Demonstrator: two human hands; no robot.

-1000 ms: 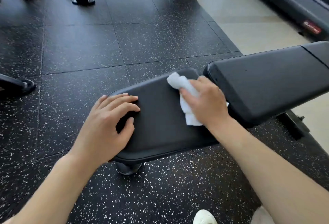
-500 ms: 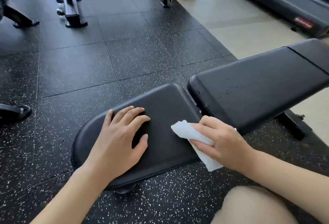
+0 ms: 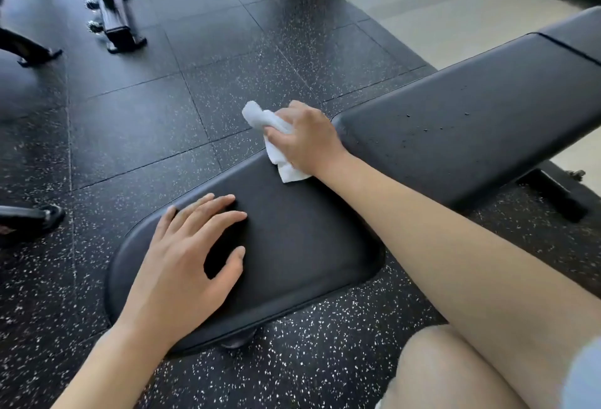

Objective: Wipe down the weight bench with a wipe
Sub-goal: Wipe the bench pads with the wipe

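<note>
The right hand (image 3: 305,138) has swung back across the seat pad (image 3: 292,239): half a second ago it was at the pad's near edge, low in the frame, with the wipe (image 3: 271,138) partly hanging off the side, and now it sits at the far edge, just above centre frame, next to the gap where the seat pad meets the back pad (image 3: 471,122). A second ago it was up at that far side too, so this reads as a back-and-forth scrubbing stroke over the seat pad's right end, a judgement that the wiping is under way but not far along; the long back pad running to the upper right shows small specks and looks as yet untouched. The right hand's fingers are curled around the white wipe, bunching it, with one crumpled end poking out toward upper left and a flat corner trailing down onto the pad beneath the palm. The left hand (image 3: 185,262) has stayed in its place at lower left of the frame, fingers straight and spread, palm pressed flat on the seat pad's rounded end, holding nothing, apparently bracing the weight bench (image 3: 422,161) on the speckled rubber floor (image 3: 130,122)
</note>
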